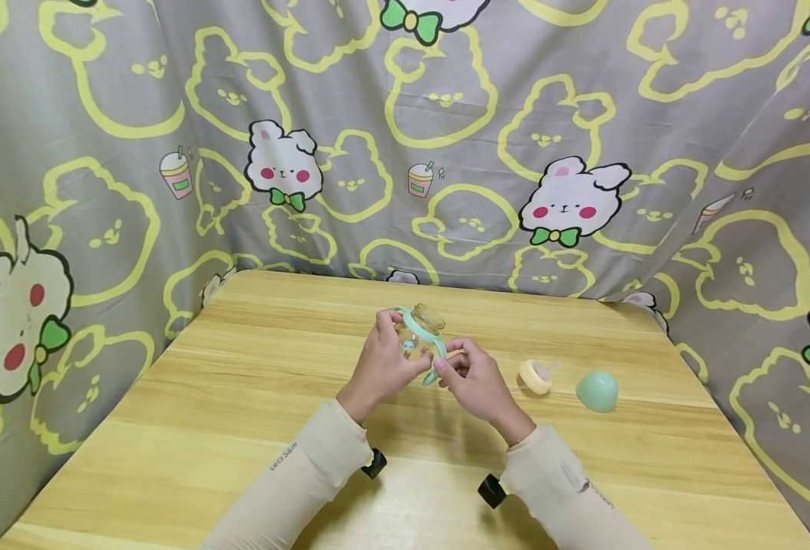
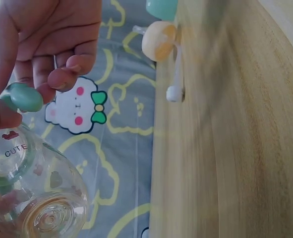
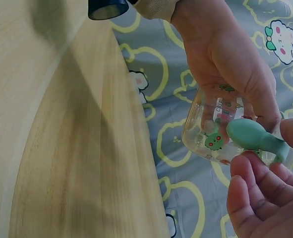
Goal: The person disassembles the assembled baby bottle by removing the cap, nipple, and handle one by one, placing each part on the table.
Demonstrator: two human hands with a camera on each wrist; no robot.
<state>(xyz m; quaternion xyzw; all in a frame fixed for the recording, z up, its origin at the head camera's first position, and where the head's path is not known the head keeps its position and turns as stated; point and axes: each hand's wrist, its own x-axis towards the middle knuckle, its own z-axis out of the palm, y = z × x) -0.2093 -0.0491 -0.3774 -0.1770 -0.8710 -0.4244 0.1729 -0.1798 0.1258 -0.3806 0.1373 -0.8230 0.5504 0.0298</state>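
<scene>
A clear baby bottle (image 1: pixel 416 344) without a lid is held up over the table, its amber-tinted neck tilted away from me. Around its shoulder sits a mint green handle ring (image 1: pixel 439 347). My left hand (image 1: pixel 386 363) grips the bottle's body from the left. On the other side, my right hand (image 1: pixel 474 374) pinches one rounded handle end (image 3: pixel 248 133) between thumb and fingers. Printed pictures and lettering show through the bottle wall (image 2: pixel 52 168) in the left wrist view.
Right of the hands, a cream nipple collar (image 1: pixel 534 377) lies on the wooden table (image 1: pixel 240 397), a thin straw with a white weighted end (image 2: pixel 174 93) attached. Beyond it sits a mint green dome cap (image 1: pixel 597 391). A patterned curtain (image 1: pixel 350 229) surrounds the table's back and sides.
</scene>
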